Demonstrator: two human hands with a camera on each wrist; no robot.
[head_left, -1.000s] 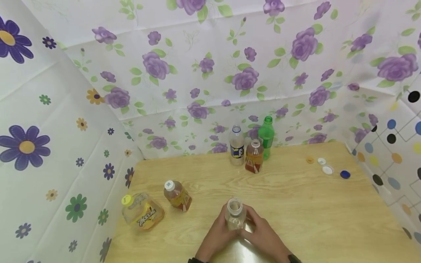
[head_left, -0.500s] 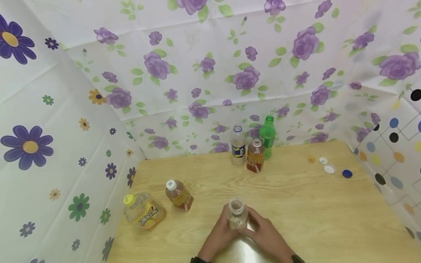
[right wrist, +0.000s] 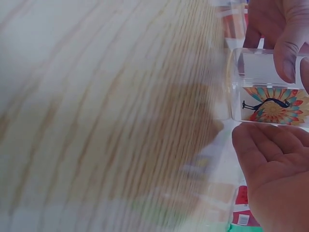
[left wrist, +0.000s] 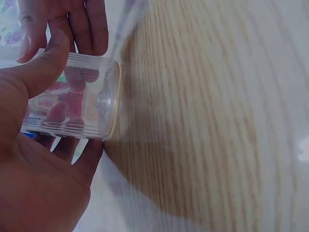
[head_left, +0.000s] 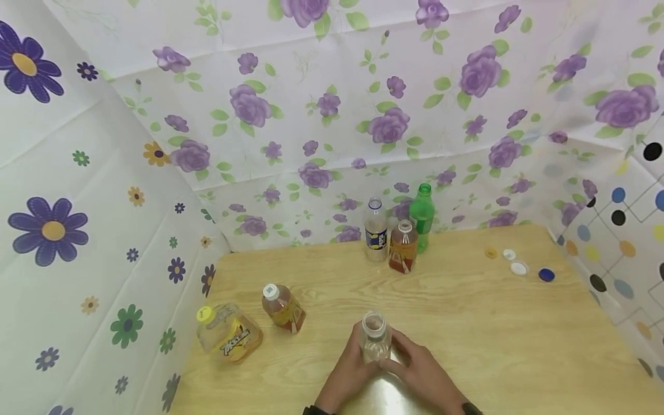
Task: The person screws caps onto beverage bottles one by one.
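A clear, wide-mouthed bottle (head_left: 374, 346) stands upright at the table's near middle, its threaded mouth uncapped. My left hand (head_left: 347, 369) grips its left side; in the left wrist view the thumb lies across the clear wall (left wrist: 106, 108) and the fingers wrap beneath. From the opposite side my right hand (head_left: 424, 374) holds it too, fingers along the wall and thumb at the front. The right wrist view shows a colourful bird print (right wrist: 273, 106) on the bottle. Its base is right at the wood surface (left wrist: 193, 121).
To the left stand a yellow-capped jug (head_left: 233, 334) and a white-capped amber bottle (head_left: 284, 311). Uncapped at the back are a clear bottle (head_left: 376, 233), an amber bottle (head_left: 403, 248) and a green bottle (head_left: 422, 213). Several loose caps, including a blue cap (head_left: 546, 275), lie right.
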